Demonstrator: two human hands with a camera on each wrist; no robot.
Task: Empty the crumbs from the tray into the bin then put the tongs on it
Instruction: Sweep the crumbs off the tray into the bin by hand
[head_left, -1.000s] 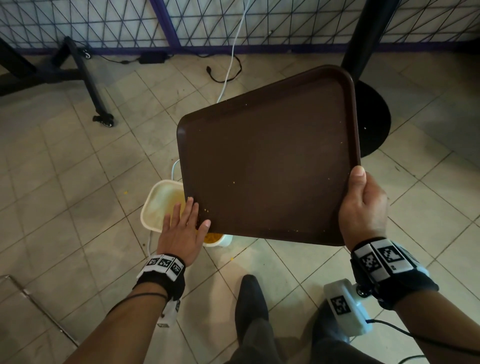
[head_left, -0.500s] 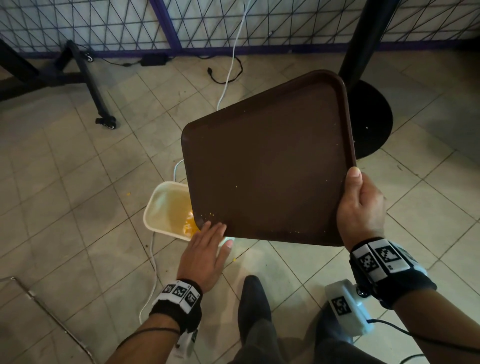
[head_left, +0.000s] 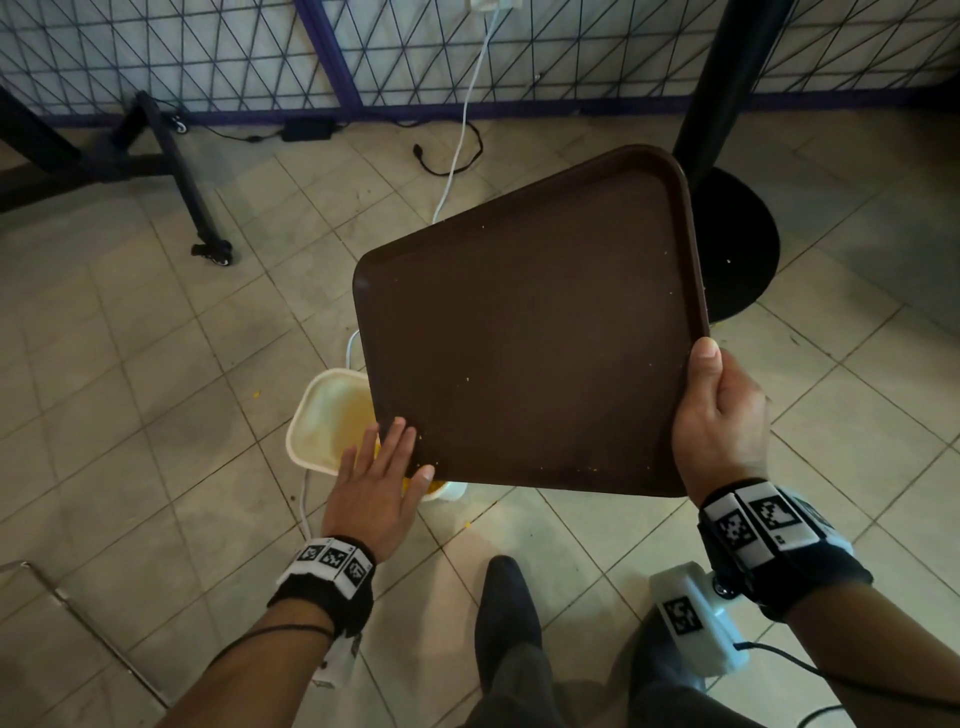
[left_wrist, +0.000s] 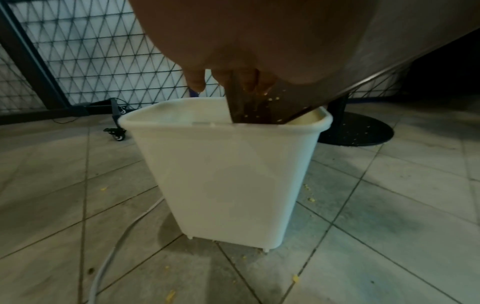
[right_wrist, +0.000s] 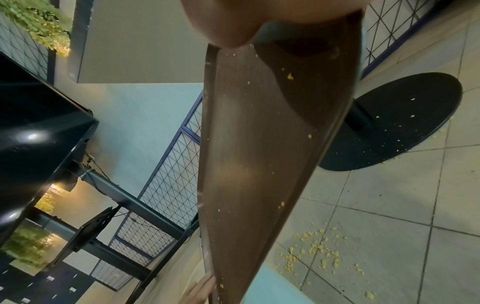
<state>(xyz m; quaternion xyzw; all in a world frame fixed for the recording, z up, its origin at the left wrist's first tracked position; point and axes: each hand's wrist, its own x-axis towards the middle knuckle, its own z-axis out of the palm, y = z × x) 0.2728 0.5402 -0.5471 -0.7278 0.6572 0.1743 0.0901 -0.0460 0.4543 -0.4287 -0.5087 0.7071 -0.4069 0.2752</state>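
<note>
- Bin (head_left: 317, 421), white plastic, stands on the tiled floor under the tray's low corner.
- Left hand (head_left: 376, 486), fingers flat, brushes crumbs off that corner.
- Tray (head_left: 530, 332), brown, looks stiff, light, slick; best held by its rim.
- Right hand (head_left: 719, 415) clamps the right rim.

One brown tray (head_left: 530, 338), one white bin (left_wrist: 228, 174), two hands, left hand (head_left: 374, 493) and right hand (head_left: 719, 426); scattered yellow crumbs (right_wrist: 314, 255), too many to count.
</note>
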